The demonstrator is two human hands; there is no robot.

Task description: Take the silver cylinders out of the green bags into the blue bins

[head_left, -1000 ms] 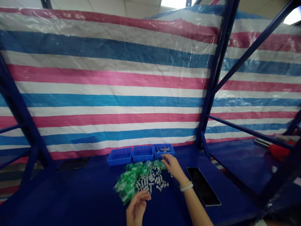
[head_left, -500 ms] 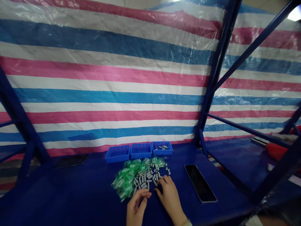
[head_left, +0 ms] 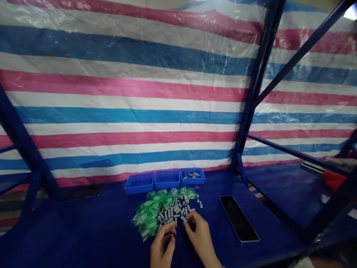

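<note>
A loose pile of small grey and silver cylinders (head_left: 169, 213) lies on the blue table (head_left: 111, 230), against several green-tinted clear plastic bags (head_left: 149, 215). At the right front edge of the pile, my right hand (head_left: 200, 233) is closed in a pinch, with a small grey cylinder (head_left: 183, 218) at its thumb and index fingertips. My left hand (head_left: 163, 243) is curled just in front of the pile, thumb and fingertips close together. Whatever sits between its fingertips is too small to make out.
Three blue trays stand in a row behind the bags; the right tray (head_left: 193, 181) holds a few small metal pieces. A phone (head_left: 239, 219) lies to the right, and a dark flat device (head_left: 85, 191) at the back left. Blue posts (head_left: 244, 123) frame a striped sheet.
My right hand's thumb and index finger have closed in toward the small grey cylinder. The fingertips of my left hand have drawn closer together.
</note>
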